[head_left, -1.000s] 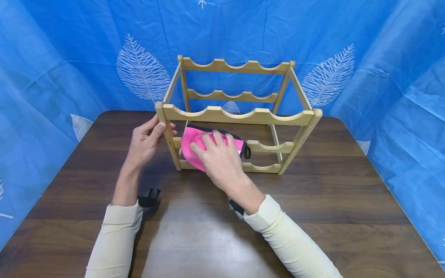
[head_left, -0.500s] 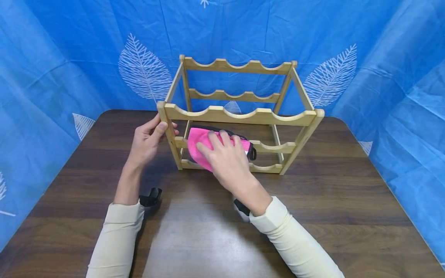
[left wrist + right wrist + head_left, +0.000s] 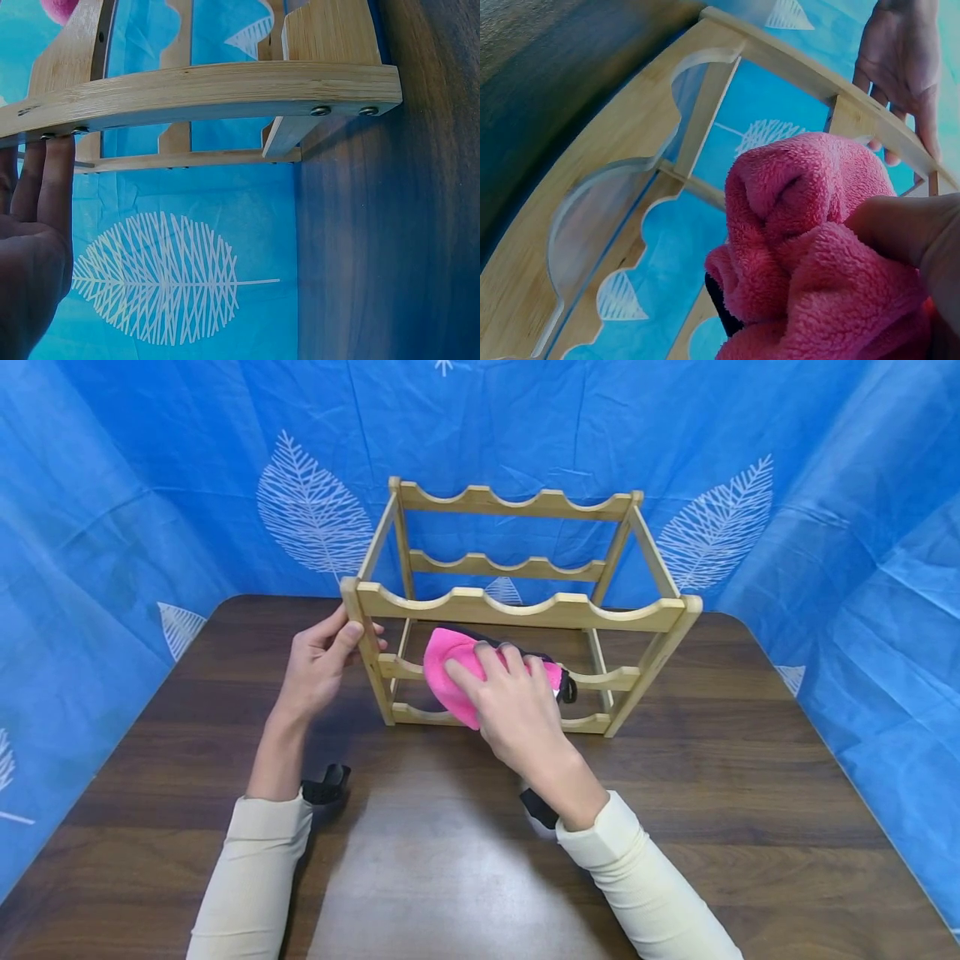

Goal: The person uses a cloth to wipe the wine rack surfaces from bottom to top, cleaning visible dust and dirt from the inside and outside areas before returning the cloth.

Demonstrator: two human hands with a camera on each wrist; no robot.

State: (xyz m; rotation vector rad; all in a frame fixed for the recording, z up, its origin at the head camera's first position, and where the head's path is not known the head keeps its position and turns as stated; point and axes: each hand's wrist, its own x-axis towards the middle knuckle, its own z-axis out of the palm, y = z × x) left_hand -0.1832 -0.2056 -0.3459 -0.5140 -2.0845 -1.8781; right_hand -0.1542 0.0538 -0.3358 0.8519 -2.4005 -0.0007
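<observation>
From the head view, the right hand (image 3: 517,710) is curling its fingers over a bunched pink cloth (image 3: 450,672), which is poking out past them, close to the middle front bar (image 3: 618,678) of the wooden rack (image 3: 517,608). The left hand (image 3: 315,668) is pinching the rack's near post (image 3: 369,653). If the right hand is pushing harder than the left is holding, I'm thinking the rack could be sliding or tipping on the table (image 3: 750,793). A black loop (image 3: 570,689) is hanging just past the right hand, and it could be snagging on the bar's bumps. From the left wrist, fingers (image 3: 56,180) are touching the post beside a screw (image 3: 80,130); the thumb is hiding, so I'm not telling how tight they are. From the right wrist, the thumb (image 3: 892,225) is pressing into the cloth, with fluffy folds bulging beyond it. A soft squeeze could be letting those folds slip.
</observation>
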